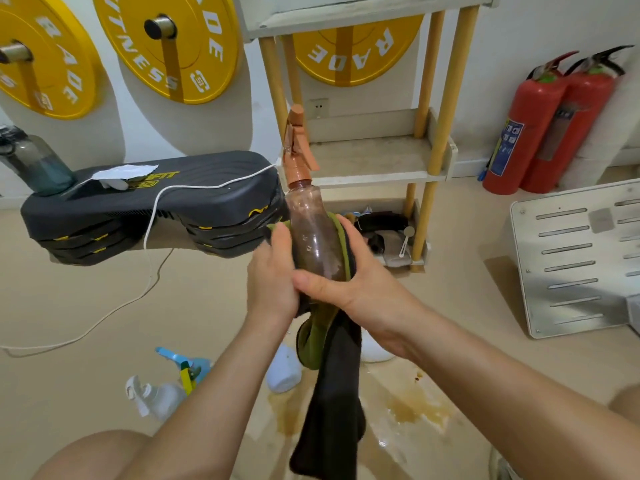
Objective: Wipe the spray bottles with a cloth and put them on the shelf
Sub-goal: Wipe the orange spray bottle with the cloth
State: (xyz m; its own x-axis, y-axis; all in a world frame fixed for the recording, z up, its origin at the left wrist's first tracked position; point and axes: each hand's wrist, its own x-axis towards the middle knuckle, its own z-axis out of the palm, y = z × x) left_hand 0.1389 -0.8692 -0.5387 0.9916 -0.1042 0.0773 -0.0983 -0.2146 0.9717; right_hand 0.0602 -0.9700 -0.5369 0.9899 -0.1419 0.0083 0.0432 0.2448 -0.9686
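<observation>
Brown spray bottle [313,237] gripped by left hand [273,275], right hand [349,282] closed around cloth [332,368]

Three spray bottles [313,233], two extinguishers [519,133], three plates [166,43].

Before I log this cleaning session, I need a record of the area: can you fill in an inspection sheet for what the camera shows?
Surface: beige floor, brownish puddle near the person.
Job's things: brown spray bottle held upright, dark cloth wrapped around it; two more spray bottles lying on the floor; shelf middle tier bare.
Clutter: small items on the shelf's bottom tier.
Grippers: left hand and right hand both grip the bottle and cloth.
Cables: white cord across the black step platform to the floor.
Surroundings: yellow weight plates, two fire extinguishers.
</observation>
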